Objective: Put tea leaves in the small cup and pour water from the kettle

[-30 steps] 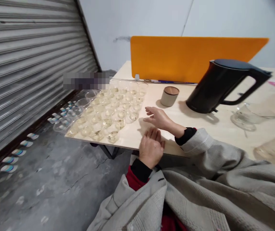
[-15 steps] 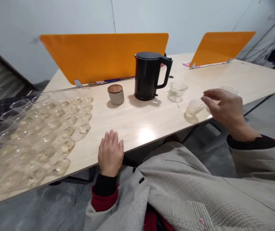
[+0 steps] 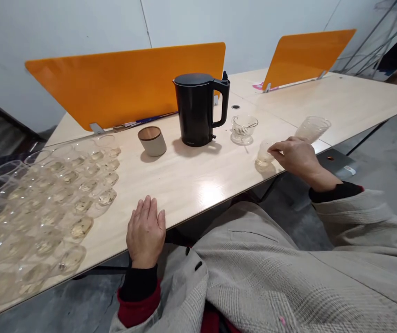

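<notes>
long orange panel (image 3: 125, 85), upright | shorter orange panel (image 3: 309, 58), right of it | white wall (image 3: 80, 27) behind | grey floor (image 3: 389, 152)

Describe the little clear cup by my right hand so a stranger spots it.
Find the black electric kettle on the pale table. Right of it is a ribbed glass bowl; the little clear cup is just nearer the table's front edge. Unlike its neighbours, it sits at the fingertips of your right hand.
</notes>
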Tool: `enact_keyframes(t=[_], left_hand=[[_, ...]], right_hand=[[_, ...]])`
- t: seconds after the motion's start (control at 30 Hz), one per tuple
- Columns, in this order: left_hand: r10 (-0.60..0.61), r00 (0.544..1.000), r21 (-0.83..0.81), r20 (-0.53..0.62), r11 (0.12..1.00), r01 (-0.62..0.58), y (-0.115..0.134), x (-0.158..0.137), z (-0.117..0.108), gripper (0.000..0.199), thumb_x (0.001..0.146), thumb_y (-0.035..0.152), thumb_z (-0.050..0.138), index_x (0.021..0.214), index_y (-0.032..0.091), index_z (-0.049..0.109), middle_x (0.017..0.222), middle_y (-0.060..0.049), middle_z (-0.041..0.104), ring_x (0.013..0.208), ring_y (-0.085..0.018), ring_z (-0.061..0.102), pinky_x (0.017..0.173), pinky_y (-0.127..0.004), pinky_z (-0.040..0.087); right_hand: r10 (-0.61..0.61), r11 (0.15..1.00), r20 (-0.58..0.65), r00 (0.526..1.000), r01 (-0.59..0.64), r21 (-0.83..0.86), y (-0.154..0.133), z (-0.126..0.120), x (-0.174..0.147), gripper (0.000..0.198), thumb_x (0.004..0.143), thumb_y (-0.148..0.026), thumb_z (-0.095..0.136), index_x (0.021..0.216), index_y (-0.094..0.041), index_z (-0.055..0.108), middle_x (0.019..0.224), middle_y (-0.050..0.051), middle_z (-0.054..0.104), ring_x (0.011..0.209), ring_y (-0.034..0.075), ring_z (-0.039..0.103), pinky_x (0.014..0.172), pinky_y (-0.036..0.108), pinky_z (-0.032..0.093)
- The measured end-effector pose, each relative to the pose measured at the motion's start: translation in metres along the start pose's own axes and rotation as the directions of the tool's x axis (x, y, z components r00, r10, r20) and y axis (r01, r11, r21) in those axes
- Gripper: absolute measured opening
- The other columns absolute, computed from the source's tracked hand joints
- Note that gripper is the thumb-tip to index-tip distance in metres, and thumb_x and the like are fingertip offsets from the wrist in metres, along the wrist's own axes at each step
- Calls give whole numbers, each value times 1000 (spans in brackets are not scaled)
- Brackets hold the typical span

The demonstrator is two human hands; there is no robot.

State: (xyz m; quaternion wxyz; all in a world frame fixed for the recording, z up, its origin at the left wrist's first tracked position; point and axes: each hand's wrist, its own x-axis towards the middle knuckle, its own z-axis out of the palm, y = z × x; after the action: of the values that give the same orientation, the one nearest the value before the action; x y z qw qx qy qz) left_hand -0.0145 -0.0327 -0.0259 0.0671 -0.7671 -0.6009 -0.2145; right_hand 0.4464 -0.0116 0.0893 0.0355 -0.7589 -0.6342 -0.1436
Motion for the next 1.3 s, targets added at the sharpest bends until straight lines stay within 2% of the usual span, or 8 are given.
enact_keyframes(t=[0.23,0.37,0.57,0.67,0.8,0.93,1.1,1.3], left_hand=[[11,999,-36,-40,999,-13,-1,-1,1,52,110,38,39,147,13,65,156,-21,61,150,-39,55,121,-60,46],[13,998,-50,-54,999,-15,-1,-2,2,51,109,38,41,149,15,63,157,-20,61,150,-39,55,121,-61,46],[3,1000,-34,-25,999,-4,1,-1,0,53,110,38,38,145,11,66,157,-21,61,150,-40,54,122,-60,46],[-12,1000,-23,-10,1000,12,3,-2,-1,53,110,37,38,145,10,65,158,-21,60,151,-39,53,123,-58,45],[-20,1000,-4,-1,1000,20,6,-3,-1,50,109,36,41,145,12,65,158,-18,60,150,-38,55,123,-56,46],[-38,999,4,19,999,38,8,-2,-2,49,108,34,44,146,13,65,159,-17,61,151,-36,55,124,-55,46],[-52,998,15,41,999,52,10,-2,-4,49,107,33,45,148,13,64,159,-16,60,152,-35,54,125,-53,45],[-58,997,-7,56,998,59,11,-3,-6,50,108,35,46,149,13,63,161,-16,58,153,-35,52,126,-54,44]], right_hand=[[19,981,-177,984,16,195,13,18,4,13,85,-17,72,90,-17,83,84,12,78,83,26,65,76,37,44],[40,955,-272,961,44,294,17,17,3,5,82,-22,75,84,-23,80,79,7,75,81,27,65,76,38,48],[46,949,-405,913,86,302,15,-12,-2,7,85,-26,72,79,-24,76,85,11,79,86,28,66,84,43,51],[20,957,-521,854,134,256,2,-33,-9,13,92,-30,69,82,-23,75,90,12,81,92,30,67,92,47,50],[-85,883,-618,781,346,316,-44,-52,-13,20,100,-36,64,89,-24,75,92,10,81,92,29,67,89,44,52],[-223,688,-568,792,541,484,-117,-39,-2,19,101,-33,62,87,-26,74,90,7,79,91,27,66,88,44,54],[-405,492,-487,774,633,597,-203,-4,24,20,101,-27,60,88,-25,75,91,7,77,93,27,65,87,43,53],[-515,446,-417,748,650,615,-257,16,44,19,102,-21,59,91,-23,75,91,7,77,96,26,62,89,41,51]])
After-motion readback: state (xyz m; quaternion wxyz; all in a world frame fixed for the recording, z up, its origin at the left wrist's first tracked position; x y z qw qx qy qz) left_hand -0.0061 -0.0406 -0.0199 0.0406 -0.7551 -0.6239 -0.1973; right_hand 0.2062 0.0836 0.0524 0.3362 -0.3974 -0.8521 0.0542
